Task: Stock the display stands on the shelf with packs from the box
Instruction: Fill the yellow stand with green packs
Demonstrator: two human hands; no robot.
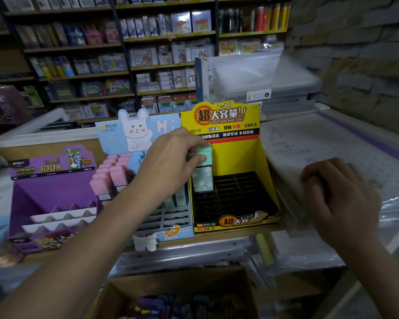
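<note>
pack [202,178] pinched in left hand [171,162] at yellow stand [238,155]; right hand [339,199] curled, grip unclear.

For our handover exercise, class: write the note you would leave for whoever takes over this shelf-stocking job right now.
Left hand grips a mint pack upright where the blue bunny stand meets the yellow stand; its slot is unclear.
Right hand: fingers curled beside clear plastic sleeves; whether it holds anything is unclear.
Done: pink packs and blue packs stand in the blue bunny stand's back rows.
Left: its front slots, the yellow stand's grid and the purple stand look empty; more packs lie in the box.
</note>
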